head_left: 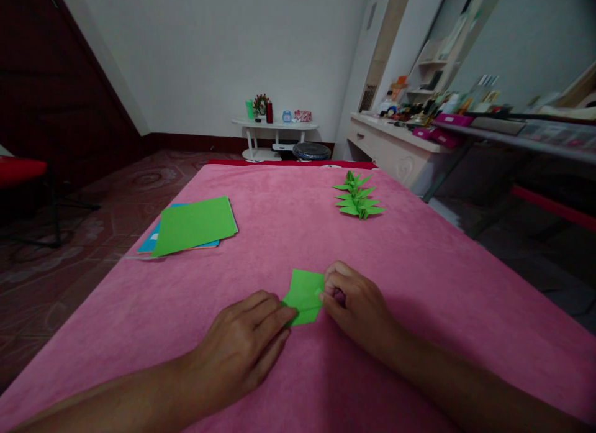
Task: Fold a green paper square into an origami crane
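Left hand [251, 337] left of paper [305, 295], fingers together (clamped? can't tell); right hand [356, 302] pinches its right edge. Uneven tugging could skew creases.

Pink cloth [279, 228] under folded green paper [305, 291], paper stack [195, 225], green origami [358, 203].

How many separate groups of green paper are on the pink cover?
3: the green-topped paper stack at left, the small piece touched by the left hand and right hand, and the folded-shape cluster farther off at right. Layers overlap, so more pieces may be hidden.
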A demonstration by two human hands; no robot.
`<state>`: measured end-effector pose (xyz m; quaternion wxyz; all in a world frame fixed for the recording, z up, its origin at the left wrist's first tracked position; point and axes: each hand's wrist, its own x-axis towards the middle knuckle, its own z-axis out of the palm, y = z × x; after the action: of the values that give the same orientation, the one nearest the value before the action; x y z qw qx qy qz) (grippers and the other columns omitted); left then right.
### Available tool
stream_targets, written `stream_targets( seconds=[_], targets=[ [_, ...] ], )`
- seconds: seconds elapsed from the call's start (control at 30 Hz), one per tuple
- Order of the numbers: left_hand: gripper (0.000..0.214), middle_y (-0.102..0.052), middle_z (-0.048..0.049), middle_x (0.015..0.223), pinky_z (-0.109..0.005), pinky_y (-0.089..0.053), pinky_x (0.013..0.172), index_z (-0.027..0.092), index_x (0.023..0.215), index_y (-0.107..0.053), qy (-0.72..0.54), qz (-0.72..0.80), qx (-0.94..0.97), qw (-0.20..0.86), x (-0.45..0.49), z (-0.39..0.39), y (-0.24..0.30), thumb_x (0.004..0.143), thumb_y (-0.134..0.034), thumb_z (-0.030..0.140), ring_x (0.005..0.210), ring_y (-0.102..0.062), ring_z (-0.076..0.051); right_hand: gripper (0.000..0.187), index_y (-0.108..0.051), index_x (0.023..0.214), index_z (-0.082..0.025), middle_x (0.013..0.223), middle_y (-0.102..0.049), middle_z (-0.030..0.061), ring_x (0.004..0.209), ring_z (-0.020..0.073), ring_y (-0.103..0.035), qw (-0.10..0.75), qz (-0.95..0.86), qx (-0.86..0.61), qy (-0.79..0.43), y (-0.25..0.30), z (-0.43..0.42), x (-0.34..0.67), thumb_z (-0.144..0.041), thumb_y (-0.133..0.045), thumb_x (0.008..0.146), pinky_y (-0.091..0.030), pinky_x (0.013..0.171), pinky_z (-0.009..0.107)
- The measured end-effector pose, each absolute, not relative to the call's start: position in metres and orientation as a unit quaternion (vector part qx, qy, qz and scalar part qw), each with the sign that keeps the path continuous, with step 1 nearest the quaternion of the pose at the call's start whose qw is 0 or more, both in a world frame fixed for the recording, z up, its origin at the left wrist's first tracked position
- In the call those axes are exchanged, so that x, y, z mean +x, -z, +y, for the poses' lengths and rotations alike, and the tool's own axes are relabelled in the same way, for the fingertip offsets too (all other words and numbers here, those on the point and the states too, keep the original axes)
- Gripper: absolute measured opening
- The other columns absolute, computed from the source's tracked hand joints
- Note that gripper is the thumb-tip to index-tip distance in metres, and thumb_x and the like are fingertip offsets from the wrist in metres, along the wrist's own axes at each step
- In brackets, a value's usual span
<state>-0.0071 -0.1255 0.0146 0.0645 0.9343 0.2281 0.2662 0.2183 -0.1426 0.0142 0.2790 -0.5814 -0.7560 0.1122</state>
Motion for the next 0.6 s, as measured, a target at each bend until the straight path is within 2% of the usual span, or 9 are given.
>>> stream_targets(
  seconds=[0.4,0.6],
  targets=[
    [0.026,-0.058,-0.0100,0.091,-0.034,-0.054,0.069,0.012,0.109,-0.058,-0.186,0.220,0.958,-0.007,-0.0015,-0.1272,-0.0119,0.089,-0.043,0.019,0.083,-0.053,-0.020,0.018,-0.044,0.064,-0.019,0.070,-0.046,-0.0007,0.066,0.0128,-0.043,0.281,-0.756,-0.581,-0.105,-0.0141,-0.1423,0.2177,-0.005,-0.049,0.074,-0.032,0.060,0.024],
    [0.026,-0.059,-0.0085,0.092,-0.034,-0.053,0.070,0.011,0.109,-0.057,-0.147,0.233,0.961,-0.005,0.0007,-0.1283,-0.0119,0.089,-0.046,0.023,0.085,-0.052,-0.020,0.018,-0.044,0.064,-0.019,0.071,-0.046,-0.0003,0.066,0.0131,-0.043,0.266,-0.757,-0.587,-0.108,-0.0148,-0.1421,0.2169,-0.006,-0.050,0.075,-0.033,0.060,0.025]
  ],
)
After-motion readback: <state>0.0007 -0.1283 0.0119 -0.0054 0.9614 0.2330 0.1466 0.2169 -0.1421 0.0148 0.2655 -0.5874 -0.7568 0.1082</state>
